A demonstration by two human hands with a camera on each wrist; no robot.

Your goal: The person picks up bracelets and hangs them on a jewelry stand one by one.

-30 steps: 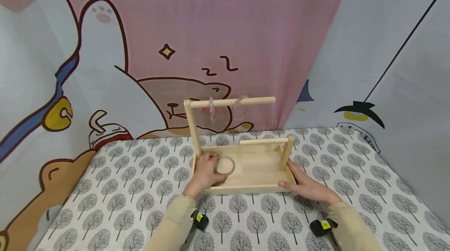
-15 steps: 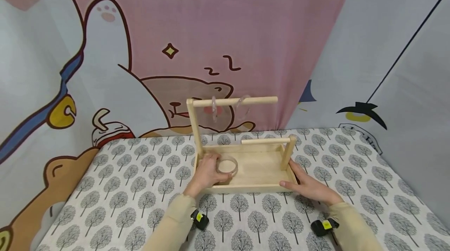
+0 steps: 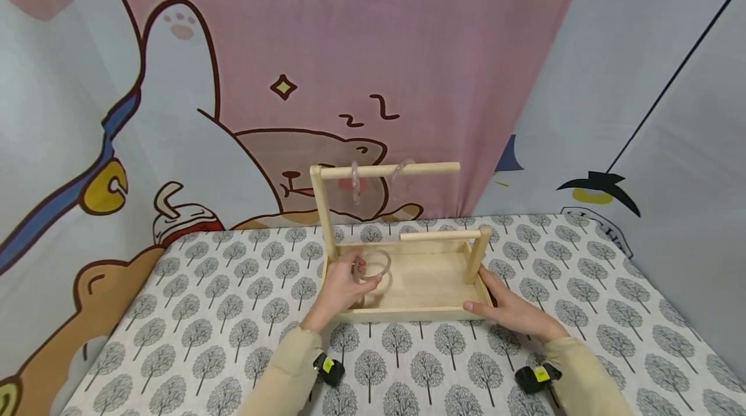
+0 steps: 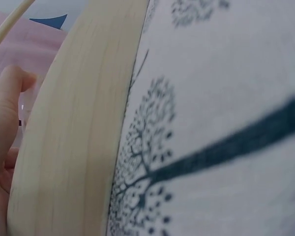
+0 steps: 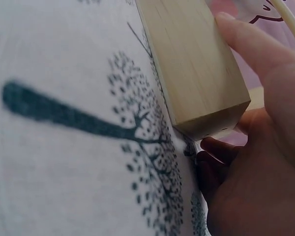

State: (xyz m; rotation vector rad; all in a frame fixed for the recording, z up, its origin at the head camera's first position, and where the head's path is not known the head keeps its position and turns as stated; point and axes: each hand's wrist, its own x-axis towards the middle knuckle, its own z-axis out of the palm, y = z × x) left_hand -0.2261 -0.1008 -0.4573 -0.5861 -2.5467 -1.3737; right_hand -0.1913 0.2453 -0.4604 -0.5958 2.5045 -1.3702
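Observation:
A shallow wooden tray with two rod stands sits on the table. Over its left end my left hand pinches a translucent bangle between thumb and fingers, the bangle tilted above the tray floor. Something pale and see-through shows just under that hand, too hidden to name. Two more bangles, one at the left and one at the middle, hang on the tall upper rod. My right hand grips the tray's front right corner; in the right wrist view its thumb lies on the rim, its fingers round the end.
The shorter rod juts leftward from a post at the tray's right end, its free end pointing inward. A tree-print cloth covers the table. A cartoon-printed curtain hangs behind.
The bangle in my left hand has risen a little off the tray floor and tilted. That hand has turned slightly with it. My right hand stays on the tray's corner.

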